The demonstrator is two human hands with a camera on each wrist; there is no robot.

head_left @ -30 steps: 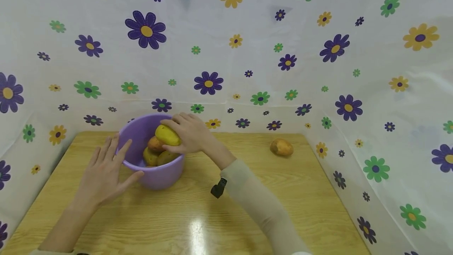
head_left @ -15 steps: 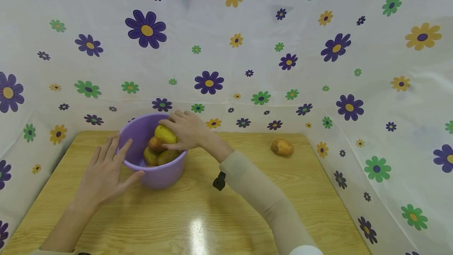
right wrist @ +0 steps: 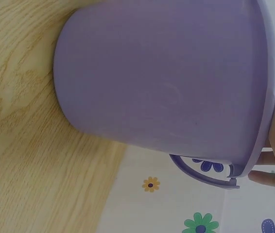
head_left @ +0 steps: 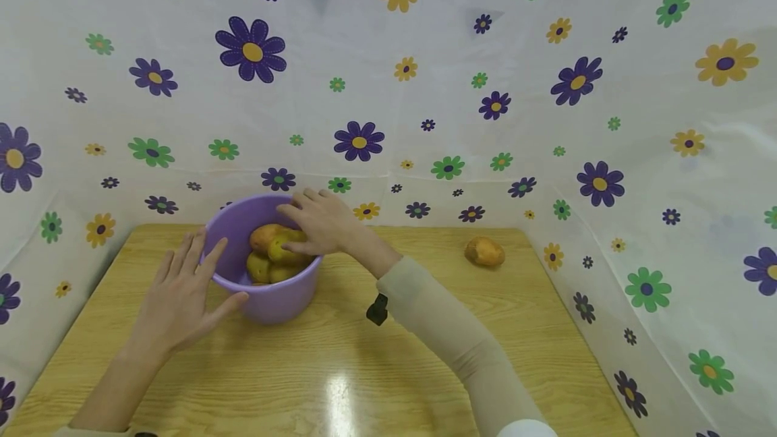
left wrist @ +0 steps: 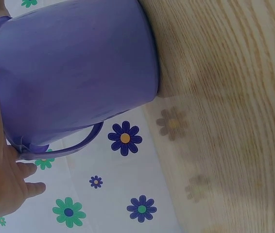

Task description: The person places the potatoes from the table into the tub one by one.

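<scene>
A purple bucket (head_left: pixel 276 302) stands on the wooden table at left, its curved handle (left wrist: pixel 86 141) hanging down the back in the left wrist view. Inside lie several potatoes, among them a brownish one (head_left: pixel 262 237) and a smooth yellow one (head_left: pixel 279 248) on top. My right hand (head_left: pixel 322 222) reaches over the bucket's right rim, fingers loosely extended and thumb close over the yellow potato. Spread along the left rim, my left hand (head_left: pixel 176 295) has its fingertips right at the edge. The bucket's wall hides the potatoes in both wrist views.
A single brown potato (head_left: pixel 484 252) lies at the table's back right. White cloth (head_left: pixel 388 86) with printed flowers hangs behind the table and along both sides. The bucket stands near the back edge of the wooden table (head_left: pixel 425 329).
My right hand has let go of the yellow potato, which has dropped lower onto the others in the bucket. The left hand stays at the rim.
</scene>
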